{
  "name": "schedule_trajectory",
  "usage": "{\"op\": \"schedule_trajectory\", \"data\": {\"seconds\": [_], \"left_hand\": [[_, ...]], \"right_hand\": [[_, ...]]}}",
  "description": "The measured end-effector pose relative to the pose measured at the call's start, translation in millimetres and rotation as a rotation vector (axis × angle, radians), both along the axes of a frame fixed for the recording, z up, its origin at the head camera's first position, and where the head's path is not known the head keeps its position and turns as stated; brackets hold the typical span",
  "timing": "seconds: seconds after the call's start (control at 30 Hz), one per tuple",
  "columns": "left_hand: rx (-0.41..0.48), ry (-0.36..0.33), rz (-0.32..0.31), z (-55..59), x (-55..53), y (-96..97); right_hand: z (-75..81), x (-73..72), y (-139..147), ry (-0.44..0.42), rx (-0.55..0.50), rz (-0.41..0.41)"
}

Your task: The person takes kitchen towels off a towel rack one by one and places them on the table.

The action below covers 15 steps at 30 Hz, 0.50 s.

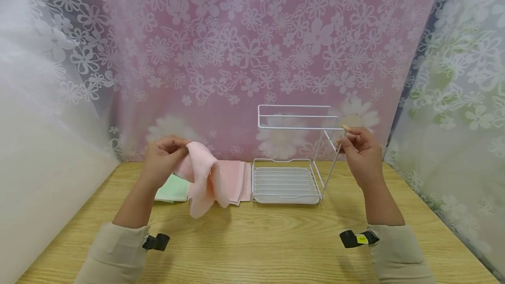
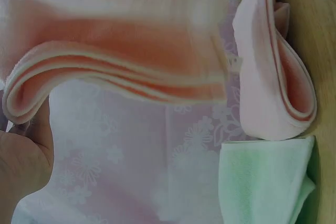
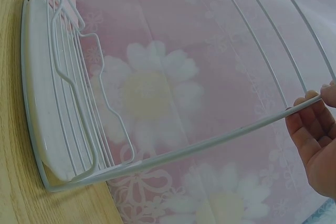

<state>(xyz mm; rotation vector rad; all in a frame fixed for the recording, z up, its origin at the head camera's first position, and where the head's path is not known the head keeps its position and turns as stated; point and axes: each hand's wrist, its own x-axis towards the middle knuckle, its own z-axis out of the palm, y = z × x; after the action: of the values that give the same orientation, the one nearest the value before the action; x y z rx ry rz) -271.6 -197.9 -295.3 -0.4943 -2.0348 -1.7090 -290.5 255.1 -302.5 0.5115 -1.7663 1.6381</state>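
My left hand (image 1: 162, 159) pinches one end of a folded pink towel (image 1: 202, 165), which droops in the air above the table. In the left wrist view the lifted towel (image 2: 131, 72) shows several soft layers. Below it lie folded pink towels (image 1: 232, 179) and a folded green towel (image 1: 173, 188). At the right, my right hand (image 1: 360, 157) grips the upright side bar of a white wire rack (image 1: 333, 165) near its top corner. The rack stands on the table; its lower tier holds a white tray (image 3: 44, 87) under the wires.
The wooden table (image 1: 252, 244) runs up to a pink flowered curtain (image 1: 244, 56) at the back. A pale sheet (image 1: 51, 122) hangs at the left and a flowered one (image 1: 453, 113) at the right. Black straps (image 1: 156, 242) sit at both sleeve cuffs.
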Motion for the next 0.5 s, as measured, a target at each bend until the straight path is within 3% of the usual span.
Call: {"op": "schedule_trajectory", "data": {"seconds": [0.17,0.5], "left_hand": [[0.025,-0.039,0.001,-4.8,0.1,-2.2],[-0.012,-0.092,-0.002,-11.6,5.6,-5.0]], "right_hand": [[0.3,-0.4,0,0.007,-0.012,0.01],[0.3,-0.9,0,0.002,-0.041,0.051]]}}
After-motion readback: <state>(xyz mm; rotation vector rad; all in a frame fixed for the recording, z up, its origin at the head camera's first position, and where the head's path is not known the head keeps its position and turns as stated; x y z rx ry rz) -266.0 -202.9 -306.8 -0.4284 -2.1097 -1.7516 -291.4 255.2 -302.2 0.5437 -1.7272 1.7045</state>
